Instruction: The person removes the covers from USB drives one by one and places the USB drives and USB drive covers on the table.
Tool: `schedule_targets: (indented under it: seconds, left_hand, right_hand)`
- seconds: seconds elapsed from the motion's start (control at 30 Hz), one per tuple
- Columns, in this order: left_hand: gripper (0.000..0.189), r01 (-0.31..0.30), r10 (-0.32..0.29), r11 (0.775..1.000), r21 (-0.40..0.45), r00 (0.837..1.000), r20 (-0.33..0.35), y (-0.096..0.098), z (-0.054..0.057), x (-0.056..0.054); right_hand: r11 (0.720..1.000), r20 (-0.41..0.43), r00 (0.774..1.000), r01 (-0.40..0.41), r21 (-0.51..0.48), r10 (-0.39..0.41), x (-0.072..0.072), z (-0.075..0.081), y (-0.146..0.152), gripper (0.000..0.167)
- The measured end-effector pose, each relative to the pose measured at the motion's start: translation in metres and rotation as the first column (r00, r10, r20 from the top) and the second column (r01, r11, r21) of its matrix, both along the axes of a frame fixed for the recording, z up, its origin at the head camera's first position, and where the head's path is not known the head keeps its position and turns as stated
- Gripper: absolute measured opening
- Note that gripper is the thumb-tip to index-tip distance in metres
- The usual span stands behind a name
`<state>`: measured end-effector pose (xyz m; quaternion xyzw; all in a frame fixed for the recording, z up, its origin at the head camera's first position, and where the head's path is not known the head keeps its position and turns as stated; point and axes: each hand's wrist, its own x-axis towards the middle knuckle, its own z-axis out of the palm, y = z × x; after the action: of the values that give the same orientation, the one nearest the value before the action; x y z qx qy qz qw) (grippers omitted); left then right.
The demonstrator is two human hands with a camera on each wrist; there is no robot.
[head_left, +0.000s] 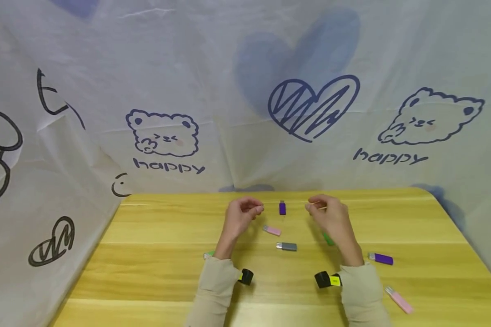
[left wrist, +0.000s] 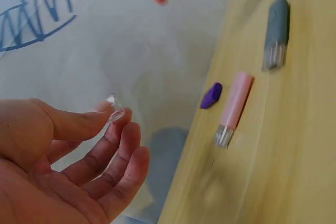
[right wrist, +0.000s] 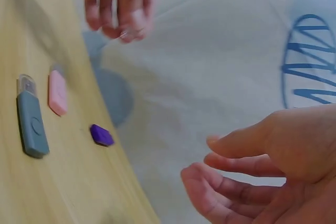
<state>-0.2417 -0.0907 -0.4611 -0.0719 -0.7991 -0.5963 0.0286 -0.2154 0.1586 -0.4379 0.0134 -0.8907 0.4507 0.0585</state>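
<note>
My left hand (head_left: 242, 215) pinches a small clear plastic cap (left wrist: 115, 109) between thumb and fingertip, above the far part of the table. My right hand (head_left: 331, 215) is raised opposite it, fingers loosely bent, with a gap between thumb and fingertips and nothing held. Between the hands, near the table's far edge, lies a purple USB flash drive (head_left: 282, 208). Nearer to me are a pink USB flash drive (head_left: 272, 230) and a grey one with a clear cap on its end, the grey USB flash drive (left wrist: 277, 30). A green USB flash drive (head_left: 328, 239) is partly hidden under my right hand.
On the right of the wooden table (head_left: 147, 281) lie another purple flash drive (head_left: 381, 259) and a pink flash drive (head_left: 399, 300). A green flash drive (head_left: 208, 255) shows partly beside my left wrist. A printed cloth (head_left: 229, 150) hangs behind the table's far edge.
</note>
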Motion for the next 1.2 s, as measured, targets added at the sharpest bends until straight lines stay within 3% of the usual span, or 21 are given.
schedule_targets:
  seconds: [0.2, 0.4, 0.53, 0.67, 0.83, 1.07, 1.2]
  left_hand:
    - [0.006, 0.06, -0.052, 0.979, -0.194, 0.998, 0.043, 0.002, 0.002, -0.023]
    - [0.004, 0.113, -0.09, 0.922, -0.37, 0.993, 0.079, 0.013, -0.001, -0.051]
    - [0.004, 0.158, -0.133, 0.878, -0.453, 0.987, 0.087, 0.019, -0.006, -0.062]
    - [0.004, 0.184, -0.177, 0.853, -0.489, 0.982, 0.062, 0.023, -0.014, -0.065]
    - [0.003, 0.167, -0.159, 0.847, -0.505, 0.985, 0.061, 0.023, -0.022, -0.066]
    - [0.003, 0.13, -0.12, 0.866, -0.484, 0.991, 0.051, 0.024, -0.022, -0.064]
    - [0.004, 0.131, -0.121, 0.888, -0.441, 0.991, 0.052, 0.027, -0.022, -0.064]
  right_hand:
    - [1.0, 0.018, 1.0, 0.002, 0.026, -0.002, 0.02, 0.009, 0.02, 0.029]
    - [0.999, 0.025, 1.0, -0.012, 0.033, 0.011, 0.024, 0.011, 0.038, 0.031]
    - [0.999, 0.044, 0.999, -0.023, 0.04, 0.021, 0.026, 0.007, 0.047, 0.032]
    - [0.998, 0.077, 0.997, -0.024, 0.05, 0.02, 0.026, 0.002, 0.055, 0.032]
    - [0.999, 0.13, 0.991, -0.02, 0.044, 0.014, 0.026, -0.005, 0.058, 0.033]
    - [0.998, 0.152, 0.988, -0.004, 0.063, -0.005, 0.026, -0.006, 0.063, 0.034]
    - [0.997, 0.162, 0.987, -0.008, 0.074, -0.004, 0.028, -0.005, 0.067, 0.036]
